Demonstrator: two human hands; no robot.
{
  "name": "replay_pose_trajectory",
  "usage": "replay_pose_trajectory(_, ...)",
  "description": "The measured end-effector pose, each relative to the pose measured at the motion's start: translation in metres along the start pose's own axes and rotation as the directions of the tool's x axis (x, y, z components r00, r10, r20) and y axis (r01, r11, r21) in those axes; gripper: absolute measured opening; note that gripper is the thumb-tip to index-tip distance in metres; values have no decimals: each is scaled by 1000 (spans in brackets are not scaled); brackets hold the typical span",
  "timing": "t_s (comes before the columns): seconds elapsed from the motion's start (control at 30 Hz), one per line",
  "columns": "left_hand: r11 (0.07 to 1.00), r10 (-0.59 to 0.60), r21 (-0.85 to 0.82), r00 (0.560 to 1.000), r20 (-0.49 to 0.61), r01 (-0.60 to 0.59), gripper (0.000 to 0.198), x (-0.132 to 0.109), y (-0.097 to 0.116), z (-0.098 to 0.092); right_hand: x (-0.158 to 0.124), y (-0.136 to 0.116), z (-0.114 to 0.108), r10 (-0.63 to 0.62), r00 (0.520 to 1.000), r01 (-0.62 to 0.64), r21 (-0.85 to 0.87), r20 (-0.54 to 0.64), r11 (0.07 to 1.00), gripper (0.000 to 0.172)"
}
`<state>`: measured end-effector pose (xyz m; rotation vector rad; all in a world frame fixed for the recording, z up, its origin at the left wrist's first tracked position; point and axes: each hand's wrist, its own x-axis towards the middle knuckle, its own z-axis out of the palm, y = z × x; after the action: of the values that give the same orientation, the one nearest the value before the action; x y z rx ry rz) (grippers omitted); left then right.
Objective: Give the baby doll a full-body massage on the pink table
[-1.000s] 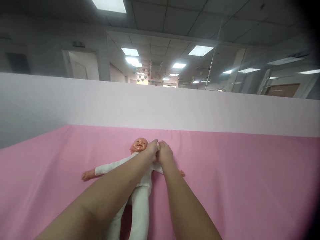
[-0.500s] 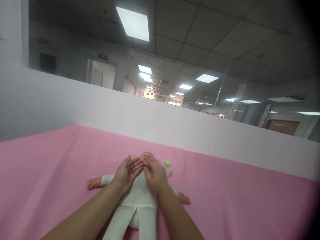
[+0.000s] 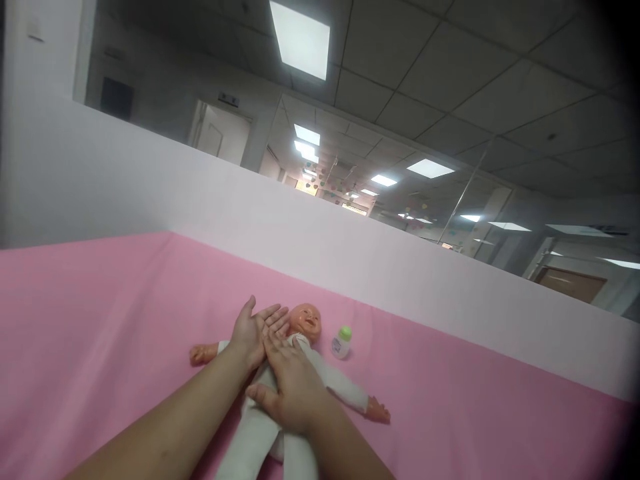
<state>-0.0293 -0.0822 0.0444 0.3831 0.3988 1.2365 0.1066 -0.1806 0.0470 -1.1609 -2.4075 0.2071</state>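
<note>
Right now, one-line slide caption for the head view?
Left hand palm up, right hand palm down over a white-clothed doll on pink cloth, green-capped bottle beside it.

doll on sheet, head toward wall behind. bottle on sheet, just right of doll's head. right hand over doll's torso; left hand left of it, near head.

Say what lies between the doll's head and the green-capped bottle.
In the head view, only a bare strip of the pink sheet shows between the doll's head and the green-capped bottle.
</note>
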Motion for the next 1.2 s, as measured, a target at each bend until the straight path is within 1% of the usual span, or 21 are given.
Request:
replay_pose_trajectory(0.03,1000,17,-19,1000,-3,-17,76,3,4,-4,-1,-3,-1,-41,999,40,12,20,999,89)
replay_pose_trajectory(0.1,998,10,-58,1000,2,-10,77,7,8,-8,-4,-10,0,-118,992,117,30,38,993,89)
replay_pose_trajectory(0.17,996,-35,-78,999,23,36,77,6,7,-7,-6,-15,2,-162,986,162,28,23,986,95)
replay_pose_trajectory(0.23,994,-73,-76,995,65,78,78,0,2,-2,-6,-17,5,-174,985,174,13,2,985,103)
replay_pose_trajectory(0.33,991,-111,-57,988,111,117,76,-12,-11,11,-5,-13,9,-135,990,135,-20,-41,991,107)
replay_pose_trajectory(0.47,975,-211,-46,970,119,218,73,-24,-30,26,-2,4,10,-12,992,2,-75,-129,997,99)
replay_pose_trajectory(0.53,962,-260,-53,957,132,268,73,-25,-34,28,0,13,9,36,987,-52,-106,-154,993,96)
replay_pose_trajectory(0.57,960,-265,-57,954,143,275,72,-24,-33,28,1,16,9,55,986,-74,-117,-161,990,94)
replay_pose_trajectory(0.63,967,-236,-59,959,159,248,72,-22,-29,25,2,20,9,89,981,-112,-128,-170,986,88)
replay_pose_trajectory(0.73,990,-128,-50,986,107,134,75,-15,-15,16,2,18,8,97,983,-117,-125,-155,985,78)
replay_pose_trajectory(0.8,997,-66,-42,996,59,68,77,-10,-5,9,1,13,7,62,992,-74,-107,-110,992,76)
replay_pose_trajectory(0.9,999,-12,-40,999,33,13,78,-3,4,-2,-3,2,4,-18,1000,17,-59,-16,998,83)
replay_pose_trajectory(0.97,999,0,-42,999,35,2,79,0,6,-6,-5,-5,2,-72,997,73,-34,29,997,90)
replay_pose_trajectory(1.03,999,-3,-43,999,44,4,80,1,5,-6,-7,-10,1,-113,993,114,-21,42,993,94)
replay_pose_trajectory(1.13,998,-47,-36,997,60,49,78,-5,-5,2,-8,-12,2,-140,990,140,-20,12,990,100)
replay_pose_trajectory(1.2,993,-109,-29,990,87,112,76,-12,-15,9,-8,-9,4,-119,993,118,-27,-15,993,102)
